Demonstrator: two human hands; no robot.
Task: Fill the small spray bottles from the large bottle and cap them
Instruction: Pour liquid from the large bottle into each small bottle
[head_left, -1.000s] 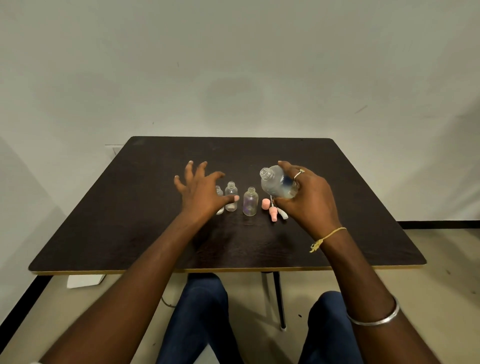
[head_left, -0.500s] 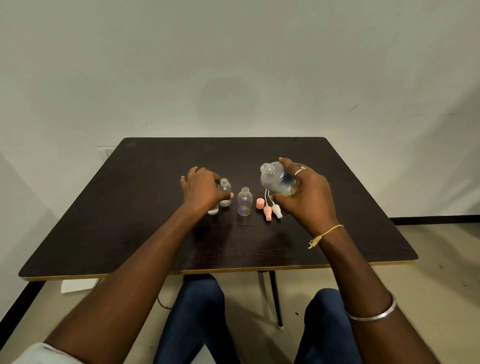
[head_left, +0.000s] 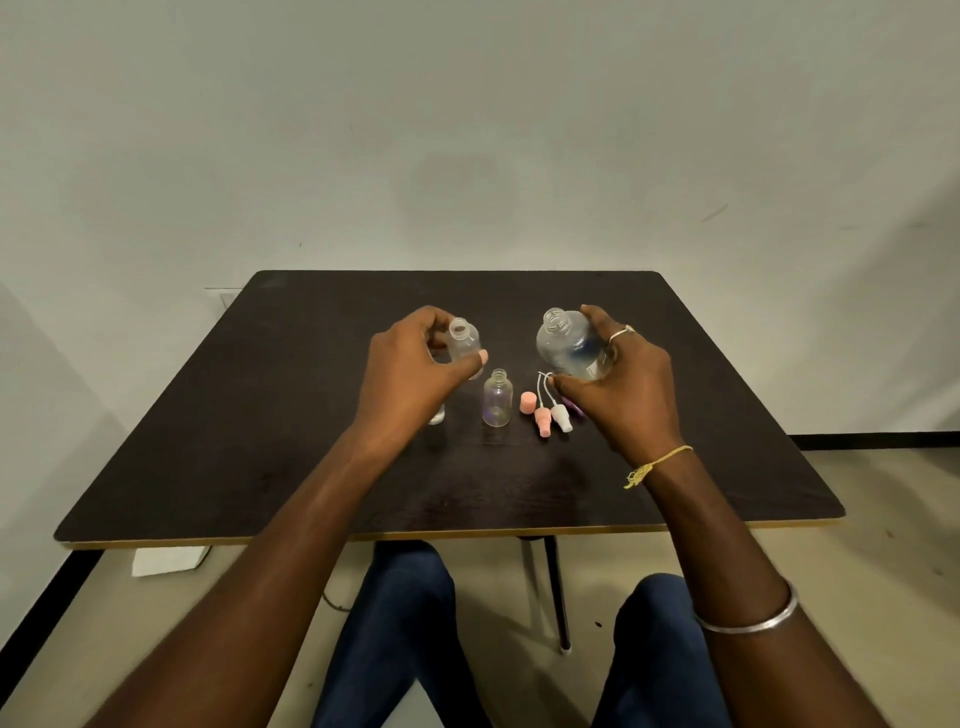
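My left hand (head_left: 415, 371) holds a small clear bottle (head_left: 464, 344) lifted above the dark table (head_left: 311, 467), its open neck tilted up. My right hand (head_left: 621, 382) grips the large clear bottle (head_left: 569, 345), uncapped and leaning left, with a little liquid inside. A second small bottle (head_left: 497, 399) stands uncapped on the table between my hands. A third small bottle (head_left: 437, 415) shows only partly behind my left hand. Pink and white spray caps (head_left: 550, 415) with thin tubes lie beside a pink cap (head_left: 528, 402), under my right hand.
The table's front edge (head_left: 447, 535) runs just above my knees. A wall stands close behind the far edge. A white block (head_left: 169, 561) lies on the floor under the left front corner.
My left hand closed on a small bottle and lifted it off the table toward the large bottle. My right hand kept holding the large bottle at about the same height.
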